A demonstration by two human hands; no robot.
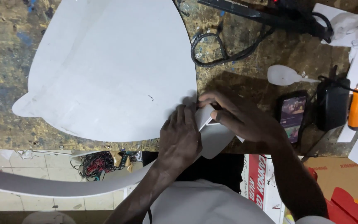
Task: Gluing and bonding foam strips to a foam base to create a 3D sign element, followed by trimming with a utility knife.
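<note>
A large white sheet (108, 70), rounded and matte, is spread across the upper left of the scarred tabletop (5, 49). At frame centre a small white folded piece (212, 132) is pressed flat by the left hand (180, 139), fingers together, and pinched at its raised edge by the right hand (239, 118). A phone (293, 114) is seen at right.
</note>
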